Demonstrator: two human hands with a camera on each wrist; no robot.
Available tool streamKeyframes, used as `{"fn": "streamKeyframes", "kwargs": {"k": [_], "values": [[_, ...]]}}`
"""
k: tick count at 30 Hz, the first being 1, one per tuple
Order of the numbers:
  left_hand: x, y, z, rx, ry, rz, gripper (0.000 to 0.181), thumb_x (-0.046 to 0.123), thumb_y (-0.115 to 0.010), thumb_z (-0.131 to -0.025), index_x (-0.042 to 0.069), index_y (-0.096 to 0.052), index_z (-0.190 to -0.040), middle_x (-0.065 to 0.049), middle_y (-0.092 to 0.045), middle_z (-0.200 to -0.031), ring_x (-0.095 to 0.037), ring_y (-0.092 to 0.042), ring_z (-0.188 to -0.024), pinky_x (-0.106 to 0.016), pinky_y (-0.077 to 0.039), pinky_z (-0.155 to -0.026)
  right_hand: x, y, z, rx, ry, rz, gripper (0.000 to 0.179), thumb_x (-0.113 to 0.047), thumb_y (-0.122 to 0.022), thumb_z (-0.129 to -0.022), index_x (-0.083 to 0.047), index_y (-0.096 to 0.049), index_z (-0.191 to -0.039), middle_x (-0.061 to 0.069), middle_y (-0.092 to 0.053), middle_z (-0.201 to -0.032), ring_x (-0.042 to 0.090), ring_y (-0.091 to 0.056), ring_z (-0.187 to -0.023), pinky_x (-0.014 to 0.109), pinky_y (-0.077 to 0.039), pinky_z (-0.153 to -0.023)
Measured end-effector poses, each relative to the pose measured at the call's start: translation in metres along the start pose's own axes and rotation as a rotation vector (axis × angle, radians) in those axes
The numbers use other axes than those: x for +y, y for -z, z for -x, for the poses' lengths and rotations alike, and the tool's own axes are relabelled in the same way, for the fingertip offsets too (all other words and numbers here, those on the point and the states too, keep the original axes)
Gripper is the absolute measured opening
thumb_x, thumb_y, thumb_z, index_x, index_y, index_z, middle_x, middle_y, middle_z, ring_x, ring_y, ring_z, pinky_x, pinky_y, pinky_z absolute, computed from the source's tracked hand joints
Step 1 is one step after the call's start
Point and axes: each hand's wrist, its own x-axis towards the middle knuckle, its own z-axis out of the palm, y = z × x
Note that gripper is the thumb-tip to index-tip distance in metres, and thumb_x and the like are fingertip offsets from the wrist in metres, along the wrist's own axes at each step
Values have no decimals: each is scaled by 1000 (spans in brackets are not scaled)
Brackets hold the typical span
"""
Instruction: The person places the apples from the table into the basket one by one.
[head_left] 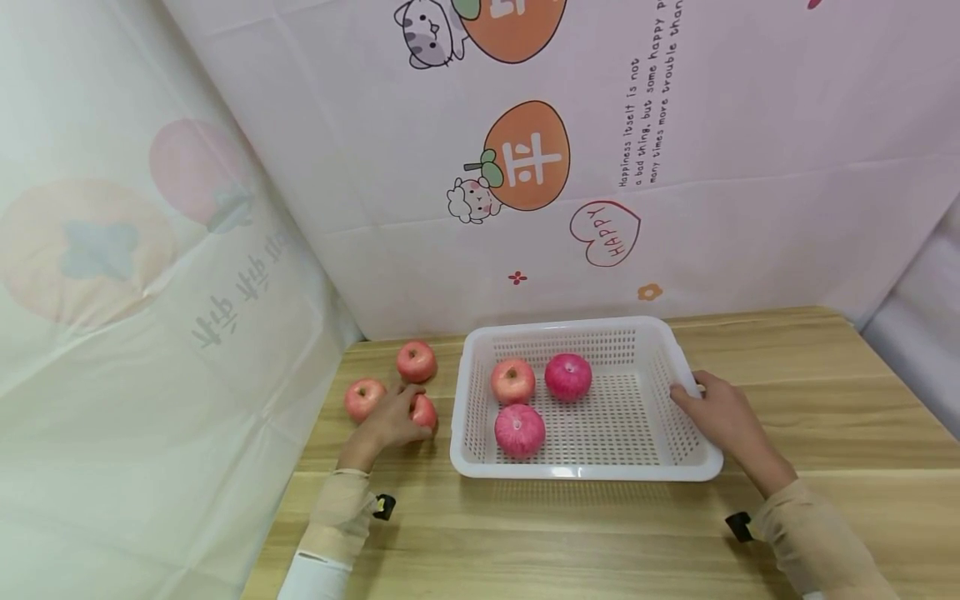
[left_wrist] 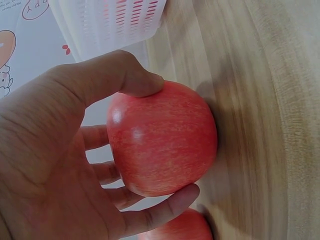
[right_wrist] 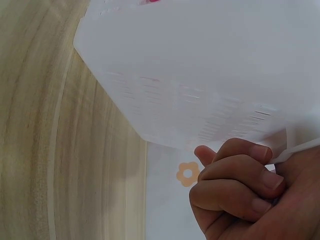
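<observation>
My left hand (head_left: 395,418) is wrapped round a red apple (left_wrist: 162,140), thumb on one side and fingers on the other, at the left of the table. Close by are two more apples: one apple (head_left: 364,399) to the left of the hand and another apple (head_left: 416,361) behind it. A white perforated plastic basket (head_left: 570,472) stands in the middle, holding a light red apple (head_left: 513,381) and two deeper pink, round fruits, one fruit (head_left: 567,377) at the back and one fruit (head_left: 520,431) in front. My right hand (head_left: 722,414) grips the basket's right rim, thumb over the edge, fingers curled outside it.
The wooden table (head_left: 480,542) runs under everything. Behind it hangs a white printed cloth (head_left: 405,275), and another pale cloth (head_left: 187,433) borders the left side. A small black device (head_left: 384,507) sits at the left wrist, a similar device (head_left: 739,527) at the right.
</observation>
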Motion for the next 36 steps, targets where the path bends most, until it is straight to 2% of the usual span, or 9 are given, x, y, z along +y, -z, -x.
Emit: {"fn": "streamKeyframes", "kwargs": {"k": [11, 16, 19, 23, 29, 36], "values": [[11, 9, 2, -2, -20, -41, 83, 34, -82, -71, 5, -58, -145, -25, -55, -146, -43, -56, -133, -63, -48, -109, 0, -1, 1, -2, -1, -4, 69, -39, -49, -110, 20, -44, -145, 46, -59, -129, 39, -74, -95, 43, -63, -71], [40, 26, 14, -1, -50, -80, 78, 29, -80, -72, 5, -59, -143, -24, -55, -146, -38, -55, -133, -60, -50, -105, 1, -1, 0, -14, -15, -15, 71, -40, -47, -110, 20, -42, -147, 46, -59, -130, 36, -74, -93, 41, -63, -69], [61, 38, 22, -14, -46, -80, 77, 24, -79, -74, 3, -59, -145, -24, -52, -150, -39, -50, -139, -57, -48, -110, 1, -1, -1, -21, -25, -20, 72, -41, -47, -111, 20, -39, -149, 46, -59, -131, 36, -75, -93, 40, -63, -69], [71, 43, 25, -29, -41, -100, 79, 25, -81, -76, 3, -57, -147, -21, -52, -153, -39, -47, -144, -56, -46, -114, 1, -1, -1, -20, -23, -22, 72, -40, -47, -111, 20, -40, -149, 46, -59, -131, 36, -75, -93, 40, -63, -69], [82, 49, 28, -29, -72, -113, 78, 27, -83, -75, 2, -59, -145, -21, -54, -150, -41, -49, -142, -57, -45, -115, 2, -2, -1, -23, -20, -25, 71, -40, -47, -111, 20, -41, -148, 46, -60, -129, 33, -75, -91, 40, -63, -68], [93, 55, 30, -31, -86, -143, 78, 27, -80, -76, 4, -57, -147, -20, -52, -149, -41, -51, -137, -57, -50, -108, 3, -2, -2, -15, -16, -22, 71, -40, -48, -111, 20, -41, -148, 46, -60, -129, 34, -75, -91, 40, -63, -68]]}}
